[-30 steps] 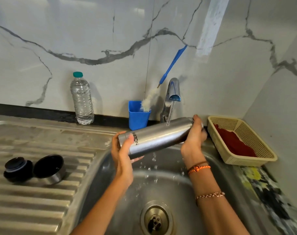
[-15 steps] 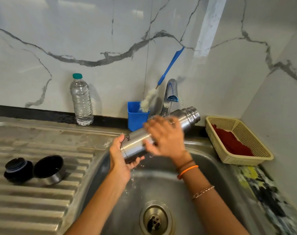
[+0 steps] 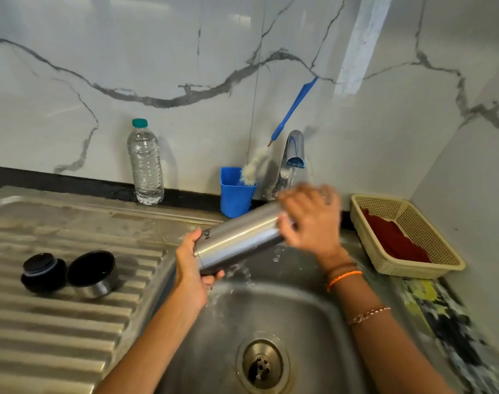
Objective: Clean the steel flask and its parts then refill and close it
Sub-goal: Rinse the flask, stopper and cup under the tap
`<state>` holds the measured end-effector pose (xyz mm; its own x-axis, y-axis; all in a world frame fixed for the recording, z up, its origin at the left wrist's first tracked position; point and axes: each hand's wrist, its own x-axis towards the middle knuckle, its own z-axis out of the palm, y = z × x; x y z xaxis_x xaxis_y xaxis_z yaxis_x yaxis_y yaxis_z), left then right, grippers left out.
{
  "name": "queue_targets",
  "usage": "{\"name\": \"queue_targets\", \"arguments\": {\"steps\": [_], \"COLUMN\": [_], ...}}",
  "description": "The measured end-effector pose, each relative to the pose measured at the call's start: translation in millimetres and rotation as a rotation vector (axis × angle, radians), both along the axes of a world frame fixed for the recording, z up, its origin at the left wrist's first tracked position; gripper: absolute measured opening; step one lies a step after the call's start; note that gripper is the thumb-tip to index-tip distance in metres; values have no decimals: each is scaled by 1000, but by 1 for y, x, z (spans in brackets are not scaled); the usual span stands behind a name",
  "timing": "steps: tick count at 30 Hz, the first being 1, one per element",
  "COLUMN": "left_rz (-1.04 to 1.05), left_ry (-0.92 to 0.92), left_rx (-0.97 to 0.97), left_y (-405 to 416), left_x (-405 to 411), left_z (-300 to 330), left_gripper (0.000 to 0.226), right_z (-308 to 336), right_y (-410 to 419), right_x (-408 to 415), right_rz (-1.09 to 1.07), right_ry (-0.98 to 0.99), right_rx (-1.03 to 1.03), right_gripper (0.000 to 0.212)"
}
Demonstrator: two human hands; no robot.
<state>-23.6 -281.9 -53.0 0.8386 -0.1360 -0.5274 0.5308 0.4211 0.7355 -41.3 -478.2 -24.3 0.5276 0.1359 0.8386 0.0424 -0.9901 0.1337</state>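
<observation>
Head camera looks down at a steel flask (image 3: 239,237) held tilted above the sink (image 3: 299,322), under the tap (image 3: 292,155). Left hand (image 3: 191,268) grips its near, lower end; right hand (image 3: 311,220), blurred, wraps around its far, upper end. Cap (image 3: 43,273) and cup (image 3: 93,274) lie left on the drainboard (image 3: 57,336).

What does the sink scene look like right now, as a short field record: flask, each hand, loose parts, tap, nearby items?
flask: cylindrical steel flask, tilted, held over the steel sink basin
left hand: left hand grips the flask's base end
right hand: right hand wraps the flask's upper end, motion-blurred
parts: black stopper and steel-rimmed black cup lid on the ribbed drainboard
tap: chrome tap, water running
nearby: blue brush holder cup, clear plastic water bottle, beige basket
</observation>
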Motion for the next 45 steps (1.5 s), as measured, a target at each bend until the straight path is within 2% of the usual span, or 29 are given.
{"name": "queue_targets", "arguments": {"steps": [2,3,4,5,6,7,8,11,13,15,17,18,20,22,24,26,29,33,34,36,38,40,42,45], "left_rz": [3,-14,-36,-62,-88,-108,-119,-181,-285,-390,-499,-543,-553,-495,-410,-306,-86,156,213,267,216,68,-137,-423], "left_ry": [16,22,35,57,89,133,185,314,393,454,508,521,513,462,419,380,195,-166,-280,-632,-959,-1182,-1267,-1260], "left_rx": [-3,-11,-20,-32,-44,-55,-67,-133,-193,-224,-239,-243,-241,-228,-204,-170,-92,-3,39,262,501,638,742,764], "left_y": [7,7,5,3,0,-2,-3,-1,3,7,11,10,6,-1,-11,-17,-20,-18,-15,-7,1,3,-5,-31], "left_x": [6,7,8,9,9,9,8,6,8,16,23,25,27,29,28,23,11,2,2,8,17,24,24,18], "left_z": [-1,-3,-7,-12,-18,-24,-31,-52,-62,-65,-66,-63,-61,-57,-61,-68,-77,-72,-70,-66,-52,-37,-17,6], "left_gripper": [31,32,34,36,40,44,49,61,68,71,73,74,74,70,69,68,57,30,27,40,53,54,58,61], "right_z": [11,17,21,22,21,22,22,16,12,9,17,24,34,39,36,27,14,13,12,6,-11,-33,-55,-83], "right_y": [-5,1,8,13,17,21,23,25,23,14,12,11,11,15,26,37,38,34,34,28,18,11,7,5], "right_x": [-5,-5,-4,-3,-1,0,1,11,18,24,23,25,29,34,39,39,36,34,34,28,19,6,-8,-24], "right_rz": [-72,36,242,437,593,690,745,640,657,807,1076,1149,1163,1021,663,314,104,52,37,25,68,134,174,118], "right_ry": [-34,-35,4,43,80,119,156,319,442,507,625,699,759,596,316,89,-74,-121,-131,-173,-144,-72,-129,-310], "right_rx": [772,1250,1678,1975,2157,2214,2184,1969,1917,1837,1661,1564,1498,1656,1836,1904,1985,2114,2155,2275,2427,2567,2689,2852], "right_gripper": [32,23,20,21,26,32,41,79,89,79,42,31,26,23,25,33,27,19,17,18,20,20,21,26]}}
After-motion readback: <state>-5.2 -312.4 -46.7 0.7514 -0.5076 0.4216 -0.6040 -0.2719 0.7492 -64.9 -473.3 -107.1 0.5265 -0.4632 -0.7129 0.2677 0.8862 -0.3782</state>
